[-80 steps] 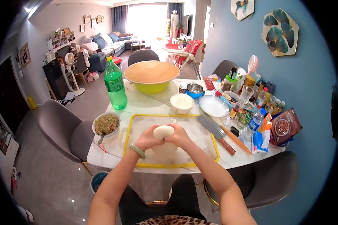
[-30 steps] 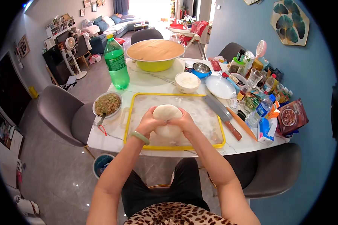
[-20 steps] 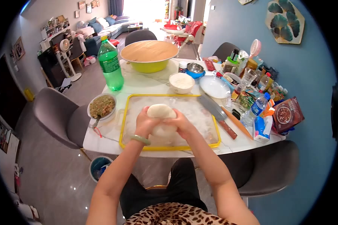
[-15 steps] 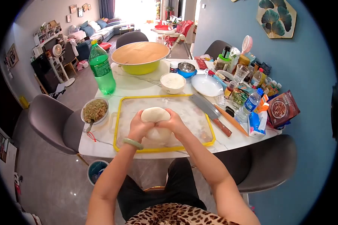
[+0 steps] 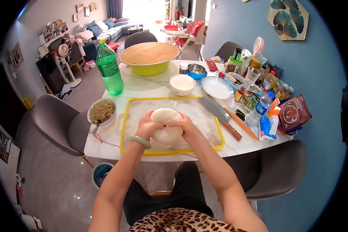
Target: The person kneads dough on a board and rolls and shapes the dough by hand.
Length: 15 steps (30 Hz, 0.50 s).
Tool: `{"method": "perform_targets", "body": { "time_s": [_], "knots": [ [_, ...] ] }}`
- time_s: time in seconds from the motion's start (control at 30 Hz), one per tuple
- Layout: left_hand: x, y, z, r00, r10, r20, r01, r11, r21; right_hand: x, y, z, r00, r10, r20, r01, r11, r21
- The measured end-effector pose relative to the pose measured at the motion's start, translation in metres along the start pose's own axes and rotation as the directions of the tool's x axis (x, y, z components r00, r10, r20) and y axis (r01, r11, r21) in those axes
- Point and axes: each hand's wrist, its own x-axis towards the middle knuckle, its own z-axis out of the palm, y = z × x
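A big lump of white dough (image 5: 165, 115) is between my hands, above the yellow-rimmed board (image 5: 140, 152). My left hand (image 5: 150, 125) grips its left side and my right hand (image 5: 183, 125) its right side. Both thumbs press in at the middle, where a small dark gap shows between their tips. Dough bulges above and below the thumbs. The other fingers are mostly hidden behind it. I cannot tell whether the lower part touches the board. A thin dusting of flour covers the board. On my left wrist sits a pale green bangle (image 5: 141, 142).
Left of the board stand a bowl of minced filling (image 5: 102, 111) with a spoon and a green soda bottle (image 5: 110, 69). Behind are a flour bowl (image 5: 182, 84) and a large covered basin (image 5: 149, 67). A cleaver (image 5: 216, 110), a rolling pin (image 5: 241, 123) and a white plate (image 5: 217, 87) lie right.
My thumbs now press across the middle of the dough, and more of it shows below them. The whole view has shifted slightly.
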Motion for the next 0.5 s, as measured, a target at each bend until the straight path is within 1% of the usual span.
{"method": "perform_targets", "body": {
  "time_s": [0.03, 0.07, 0.1, 0.17, 0.2, 0.23, 0.27, 0.3, 0.33, 0.37, 0.43, 0.47, 0.5],
  "knots": [
    [-0.002, 0.001, -0.001, 0.993, -0.069, 0.094, 0.091, 0.963, -0.255, 0.002, 0.001, -0.004, 1.0, 0.005, 0.008, -0.005, 1.0, 0.002],
    [-0.002, -0.002, -0.003, 0.994, -0.071, 0.087, 0.091, 0.963, -0.253, 0.006, 0.003, -0.01, 0.997, 0.04, 0.069, -0.044, 0.997, 0.068],
    [-0.001, -0.004, -0.006, 0.971, -0.029, 0.239, 0.127, 0.907, -0.402, 0.007, 0.003, -0.012, 0.989, 0.069, 0.129, -0.087, 0.987, 0.132],
    [-0.003, -0.007, -0.009, 0.927, 0.039, 0.373, 0.178, 0.829, -0.531, 0.008, 0.003, -0.016, 0.987, 0.079, 0.139, -0.102, 0.981, 0.166],
    [-0.012, -0.005, -0.008, 0.93, 0.045, 0.366, 0.214, 0.742, -0.636, 0.008, 0.003, -0.015, 0.986, 0.089, 0.144, -0.117, 0.973, 0.199],
    [-0.017, -0.008, -0.007, 0.931, 0.048, 0.363, 0.23, 0.693, -0.683, 0.008, 0.004, -0.014, 0.985, 0.087, 0.146, -0.116, 0.973, 0.201],
    [-0.021, -0.011, -0.005, 0.932, 0.052, 0.36, 0.245, 0.642, -0.727, 0.008, 0.006, -0.014, 0.985, 0.109, 0.132, -0.14, 0.957, 0.253],
    [-0.023, -0.016, -0.002, 0.941, 0.078, 0.328, 0.234, 0.551, -0.801, 0.009, 0.006, -0.013, 0.984, 0.132, 0.12, -0.163, 0.939, 0.303],
    [-0.024, -0.02, 0.001, 0.951, 0.098, 0.292, 0.219, 0.452, -0.865, 0.01, 0.006, -0.012, 0.984, 0.131, 0.123, -0.163, 0.939, 0.302],
    [-0.025, -0.024, 0.004, 0.952, 0.098, 0.289, 0.216, 0.453, -0.865, 0.012, 0.008, -0.01, 0.986, 0.114, 0.12, -0.147, 0.936, 0.319],
    [-0.033, -0.019, 0.016, 0.989, 0.09, 0.114, 0.072, 0.377, -0.923, 0.012, 0.011, -0.004, 0.988, 0.101, 0.12, -0.137, 0.93, 0.34],
    [-0.033, -0.018, 0.02, 0.99, 0.088, 0.111, 0.07, 0.378, -0.923, 0.012, 0.012, -0.002, 0.989, 0.109, 0.097, -0.139, 0.905, 0.403],
    [-0.03, -0.017, 0.023, 0.997, 0.06, 0.05, 0.025, 0.36, -0.933, 0.012, 0.012, -0.001, 0.99, 0.113, 0.087, -0.14, 0.891, 0.433]
  ]
}}
